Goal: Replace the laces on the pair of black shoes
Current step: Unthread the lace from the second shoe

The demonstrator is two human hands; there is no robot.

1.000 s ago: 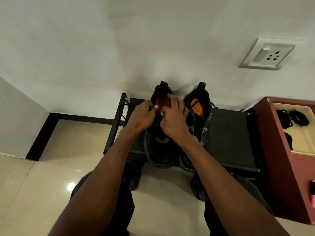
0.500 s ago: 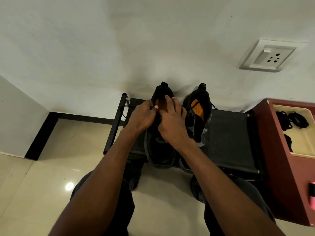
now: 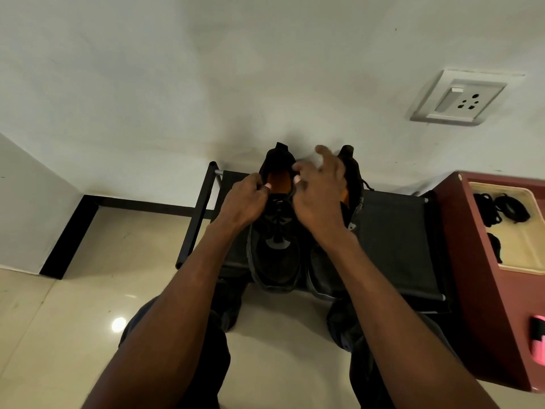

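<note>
Two black shoes with orange insoles stand side by side, heels toward the wall, on a black rack (image 3: 395, 237). My left hand (image 3: 244, 202) pinches the black shoelace (image 3: 277, 219) at the top left eyelet of the left shoe (image 3: 277, 258). My right hand (image 3: 321, 196) is blurred above the gap between the shoes. Its thumb and forefinger are pinched together at the left shoe's right collar edge, and the other fingers are lifted and spread. This hand hides much of the right shoe (image 3: 321, 278). The lace end between its fingers is too dark to make out.
A dark red cabinet (image 3: 472, 261) stands right of the rack, with a cream tray (image 3: 519, 261) holding loose black laces (image 3: 501, 208). A pink object (image 3: 538, 340) lies at the cabinet's near edge. A wall socket (image 3: 460, 98) is above. My knees are on the tiled floor (image 3: 73, 320).
My right hand has lifted up and to the right off the left shoe's tongue, with its fingers spreading. My left hand stays pinched at the left eyelet.
</note>
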